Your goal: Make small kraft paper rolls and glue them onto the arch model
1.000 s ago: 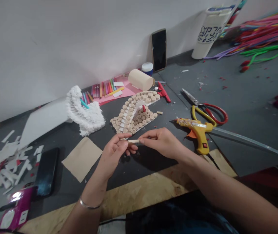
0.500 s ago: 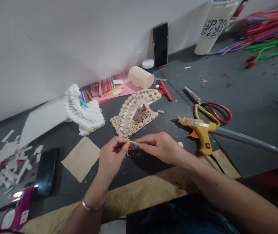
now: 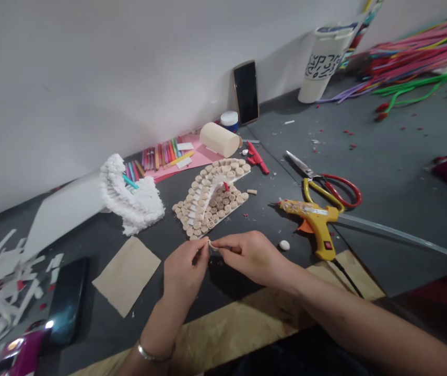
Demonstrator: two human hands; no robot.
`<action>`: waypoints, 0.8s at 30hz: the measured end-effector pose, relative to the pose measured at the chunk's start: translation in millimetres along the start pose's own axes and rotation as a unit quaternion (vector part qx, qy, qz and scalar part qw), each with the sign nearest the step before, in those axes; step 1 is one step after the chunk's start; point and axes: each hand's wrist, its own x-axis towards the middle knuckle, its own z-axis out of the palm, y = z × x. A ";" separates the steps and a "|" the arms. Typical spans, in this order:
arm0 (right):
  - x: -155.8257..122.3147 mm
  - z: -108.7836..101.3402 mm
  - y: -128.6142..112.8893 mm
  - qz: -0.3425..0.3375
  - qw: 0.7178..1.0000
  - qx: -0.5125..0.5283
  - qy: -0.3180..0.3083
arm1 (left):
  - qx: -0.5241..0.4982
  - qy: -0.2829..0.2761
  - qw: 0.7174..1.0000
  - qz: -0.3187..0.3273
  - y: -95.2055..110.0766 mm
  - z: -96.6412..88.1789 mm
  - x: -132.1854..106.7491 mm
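- Left hand (image 3: 184, 269) and right hand (image 3: 249, 256) meet over the desk (image 3: 168, 235), fingers (image 3: 223, 244) of both pinched together on a tiny paper strip (image 3: 210, 245).
- The strip sits just beside the lower tip of a curved panel of paper rolls (image 3: 208, 201).
- Nearest the right hand: a white ball (image 3: 284, 245) and a yellow glue gun (image 3: 317, 224).
- Nearest the left hand: a kraft paper square (image 3: 126, 275).

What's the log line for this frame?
left hand | right hand | both pinching: pale rolled strip | near: arch of pale coils | hot glue gun
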 end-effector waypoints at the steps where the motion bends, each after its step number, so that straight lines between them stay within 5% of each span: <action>1: 0.3 -0.6 -0.6 -0.001 1.000 -0.002 0.001 | 0.003 -0.001 1.000 0.009 0.2 0.2 0.3; 5: 1.3 -2.5 0.9 -0.001 1.000 0.009 0.012 | -0.026 -0.023 0.999 -0.008 2.7 -3.0 1.6; 9: 1.6 -5.1 2.1 0.015 1.000 0.007 0.005 | -0.113 -0.075 0.985 -0.110 1.6 -9.9 2.1; 17: 0.5 -5.7 4.0 0.010 1.000 0.025 -0.012 | -0.314 -0.124 0.897 -0.285 -8.0 -10.7 1.1; 24: 0.8 -5.1 5.1 0.006 1.000 0.026 -0.013 | -0.338 -0.134 0.892 -0.267 -3.2 -12.2 5.9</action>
